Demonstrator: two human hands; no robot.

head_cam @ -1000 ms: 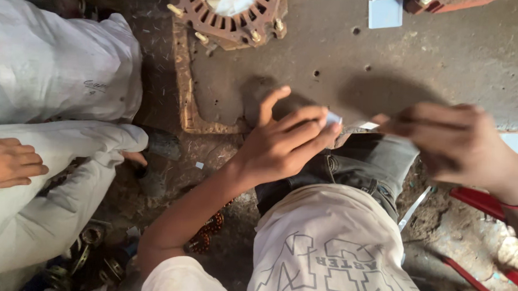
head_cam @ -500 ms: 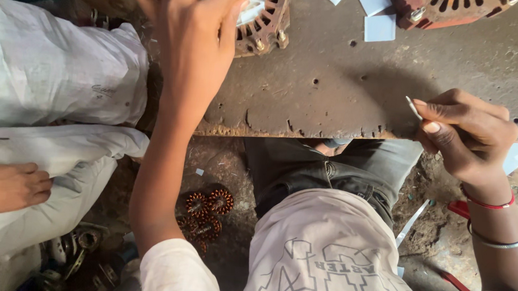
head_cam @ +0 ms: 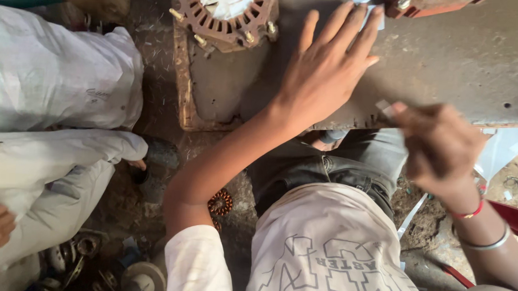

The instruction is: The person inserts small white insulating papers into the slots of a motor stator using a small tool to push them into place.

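Two hands (head_cam: 326, 73) over grimy, perhaps metal, bench (head_cam: 478, 62)

Grimy dirt floor (head_cam: 152, 199), worn metal worktable (head_cam: 460, 73), daylight

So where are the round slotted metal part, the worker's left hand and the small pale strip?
Round slotted metal part (head_cam: 225, 13): head view, on its slotted rim.
Left hand (head_cam: 323, 72): head view, back of hand.
Small pale strip (head_cam: 384, 105): head view, its free end.

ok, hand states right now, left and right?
Left hand: open, fingers spread, flat on the metal plate.
Right hand: closed, pinching a small pale strip; blurred.
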